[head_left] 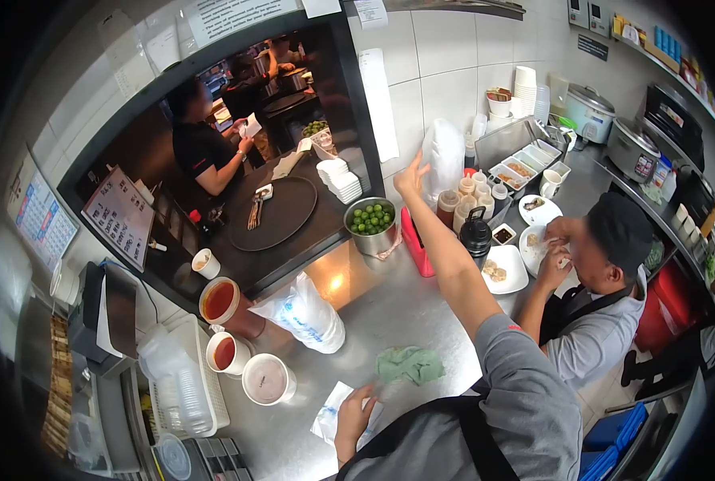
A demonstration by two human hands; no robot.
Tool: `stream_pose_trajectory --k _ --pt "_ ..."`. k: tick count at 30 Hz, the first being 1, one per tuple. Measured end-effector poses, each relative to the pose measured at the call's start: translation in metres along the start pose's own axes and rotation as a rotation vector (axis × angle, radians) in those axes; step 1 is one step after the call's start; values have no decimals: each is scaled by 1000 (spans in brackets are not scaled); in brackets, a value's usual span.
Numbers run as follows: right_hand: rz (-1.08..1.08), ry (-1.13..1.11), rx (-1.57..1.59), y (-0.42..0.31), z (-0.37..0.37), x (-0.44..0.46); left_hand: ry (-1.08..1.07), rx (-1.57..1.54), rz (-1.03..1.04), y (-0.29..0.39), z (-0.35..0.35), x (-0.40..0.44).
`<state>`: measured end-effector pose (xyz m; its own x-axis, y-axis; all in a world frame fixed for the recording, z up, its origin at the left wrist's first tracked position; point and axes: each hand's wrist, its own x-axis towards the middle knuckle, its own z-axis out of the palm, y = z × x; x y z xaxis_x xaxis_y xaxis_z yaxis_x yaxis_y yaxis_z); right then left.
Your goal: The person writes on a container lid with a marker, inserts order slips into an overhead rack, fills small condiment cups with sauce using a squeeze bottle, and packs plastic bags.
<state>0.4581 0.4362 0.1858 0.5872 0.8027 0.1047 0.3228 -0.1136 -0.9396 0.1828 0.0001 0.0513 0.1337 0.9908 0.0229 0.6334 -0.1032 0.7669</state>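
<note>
Your grey sleeve [526, 377] lying closest; left hand [355, 421] overlapping white packet [329, 410], grip unclear; right hand [412, 176] hovering, fingers apart, near translucent plastic [447, 154].

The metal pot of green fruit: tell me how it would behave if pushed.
The metal pot is probably heavy for its size, being full of green fruit. Its shiny wall looks stiff, so it should hardly flex. The fruit is round and heaped up, so a hard shove might send some rolling out.

Steel counter [377, 321]; green cloth [410, 365], white packet [328, 410] atop
</note>
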Motion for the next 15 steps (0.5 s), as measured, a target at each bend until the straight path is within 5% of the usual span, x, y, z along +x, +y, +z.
stream_pose_trajectory --k 2,4,8,12,15 --pt "-273 279 220 -35 6 8 -133 98 258 3 19 21" --pt "-371 331 463 -87 -16 3 -121 126 299 11 50 37" --pt "-508 377 801 -182 -93 -18 -52 292 334 10 100 62" --pt "-746 116 1421 -240 -197 -82 -72 431 414 -1 113 100" --pt "-989 231 1348 -253 -260 -116 -13 326 455 34 90 121"
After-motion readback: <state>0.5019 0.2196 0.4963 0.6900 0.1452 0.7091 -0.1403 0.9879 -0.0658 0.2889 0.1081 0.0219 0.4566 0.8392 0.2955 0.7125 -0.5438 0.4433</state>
